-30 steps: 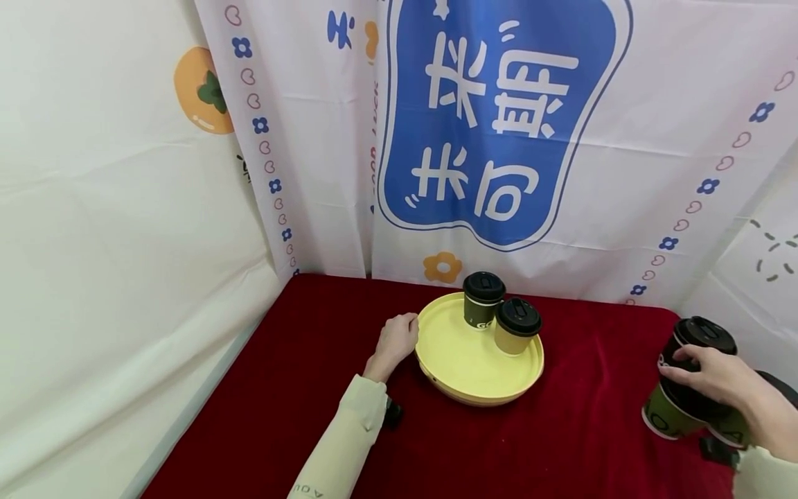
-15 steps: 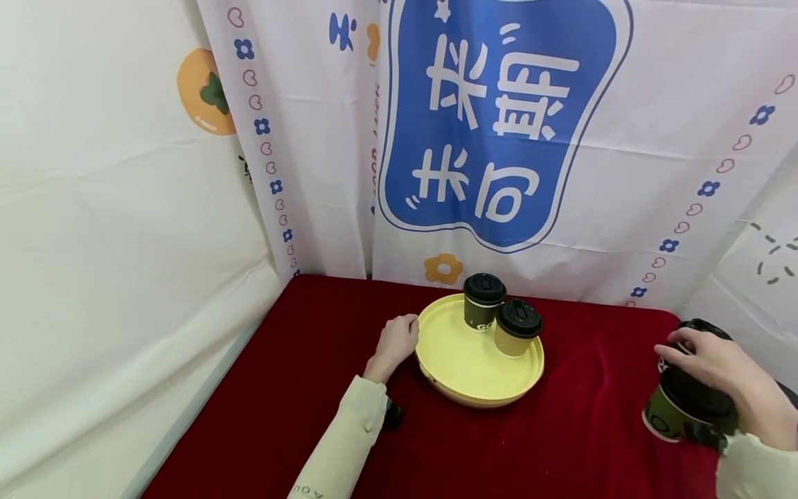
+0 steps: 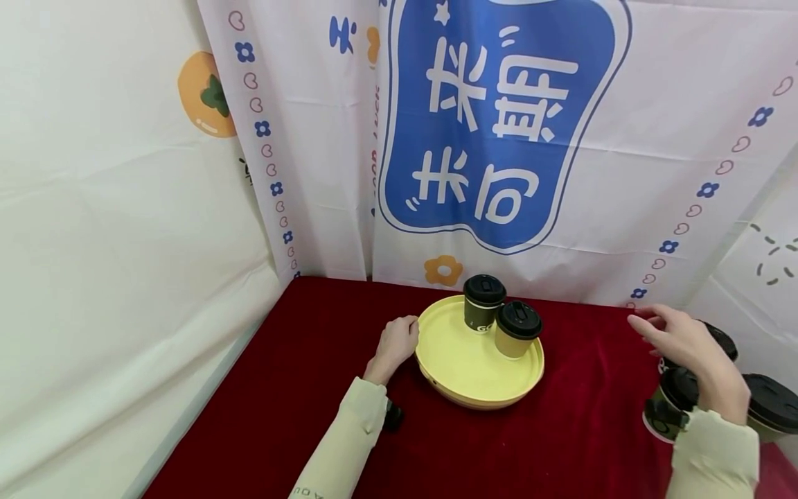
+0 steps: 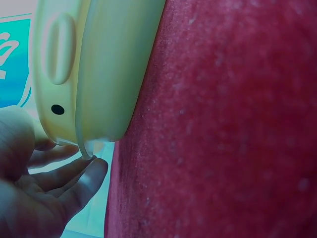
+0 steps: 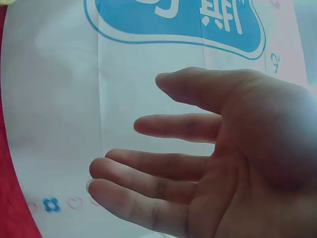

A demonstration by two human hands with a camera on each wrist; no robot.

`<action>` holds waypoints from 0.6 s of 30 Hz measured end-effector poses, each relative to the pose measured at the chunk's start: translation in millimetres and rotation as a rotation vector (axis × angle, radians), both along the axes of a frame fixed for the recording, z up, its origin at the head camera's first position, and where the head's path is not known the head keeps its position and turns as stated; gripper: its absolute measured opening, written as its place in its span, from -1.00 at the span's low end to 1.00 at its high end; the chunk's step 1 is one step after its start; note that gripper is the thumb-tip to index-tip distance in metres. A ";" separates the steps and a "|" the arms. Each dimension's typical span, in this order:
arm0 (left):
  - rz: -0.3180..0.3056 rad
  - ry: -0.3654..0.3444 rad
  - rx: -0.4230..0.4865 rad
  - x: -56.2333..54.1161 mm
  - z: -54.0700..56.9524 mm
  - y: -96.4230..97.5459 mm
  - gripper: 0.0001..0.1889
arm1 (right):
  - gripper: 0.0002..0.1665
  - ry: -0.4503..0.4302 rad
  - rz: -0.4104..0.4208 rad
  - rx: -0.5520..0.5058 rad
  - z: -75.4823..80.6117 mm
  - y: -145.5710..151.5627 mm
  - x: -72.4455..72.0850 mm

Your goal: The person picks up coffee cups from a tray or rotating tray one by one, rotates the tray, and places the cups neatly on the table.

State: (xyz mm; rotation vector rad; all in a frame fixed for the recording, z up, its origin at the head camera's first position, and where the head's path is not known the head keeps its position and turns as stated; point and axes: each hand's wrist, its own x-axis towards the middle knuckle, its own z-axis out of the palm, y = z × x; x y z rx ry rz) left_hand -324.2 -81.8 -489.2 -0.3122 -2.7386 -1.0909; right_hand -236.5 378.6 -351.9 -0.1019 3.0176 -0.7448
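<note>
The left hand (image 3: 395, 339) pinches the round yellow plastic tray (image 3: 464, 367). Right of it, the right hand (image 3: 686, 343) hangs loosely spread.

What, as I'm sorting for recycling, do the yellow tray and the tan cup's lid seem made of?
Yellow tray: likely plastic, smooth with a soft sheen, judging by its moulded-looking side oval.
Lid on the tan cup: probably black plastic, faintly glossy, given its moulded-looking raised tab.
</note>
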 end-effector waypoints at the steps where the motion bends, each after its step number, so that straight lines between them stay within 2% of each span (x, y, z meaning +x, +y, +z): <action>1: 0.000 -0.001 -0.001 -0.1 -0.1 0.5 -0.65 | -0.19 -0.005 0.008 -0.033 -2.1 -2.3 -2.4; 4: -0.001 -0.004 -0.004 -0.3 -0.4 1.4 -0.65 | -0.20 -0.015 0.031 -0.112 -9.4 -9.6 -11.0; 9: -0.003 -0.007 0.001 0.6 -0.9 1.0 -0.64 | -0.23 -0.038 0.044 -0.187 -24.1 -25.5 -27.5; 18: -0.005 0.008 -0.007 0.7 -0.5 0.2 -0.65 | -0.21 -0.140 0.034 -0.279 -64.0 -41.6 -52.0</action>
